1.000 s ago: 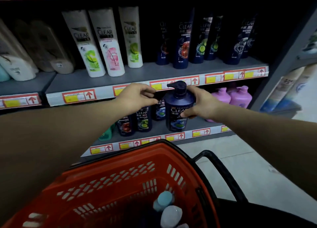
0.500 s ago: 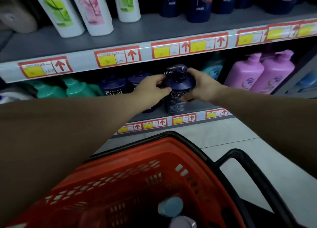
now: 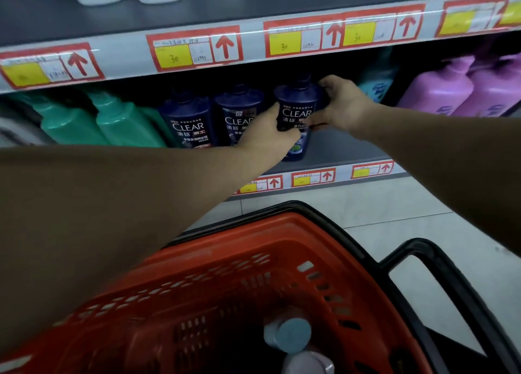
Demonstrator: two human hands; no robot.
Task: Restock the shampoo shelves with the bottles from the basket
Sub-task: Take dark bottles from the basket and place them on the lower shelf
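Observation:
A dark blue CLEAR pump bottle [image 3: 296, 106] stands upright on the lower shelf [image 3: 344, 151], near its front edge. My left hand [image 3: 267, 134] holds its left side and my right hand [image 3: 342, 103] grips its right shoulder. Two matching dark blue CLEAR bottles [image 3: 191, 123] stand just to its left. Below me, the orange basket [image 3: 225, 275] holds a bottle with a light blue cap [image 3: 293, 334] and a pale lilac one [image 3: 307, 362]. The pump head is hidden in the shadow under the upper shelf.
Green bottles [image 3: 112, 120] fill the lower shelf's left part; a teal bottle [image 3: 375, 86] and pink pump bottles [image 3: 451, 89] stand at the right. A price-tag rail [image 3: 197, 52] fronts the upper shelf. The basket's black handle [image 3: 439, 261] juts over the tiled floor [image 3: 366, 204].
Both hands have pushed the dark blue bottle further in under the upper shelf, beside the other CLEAR bottles. The view has dropped and moved closer to the lower shelf.

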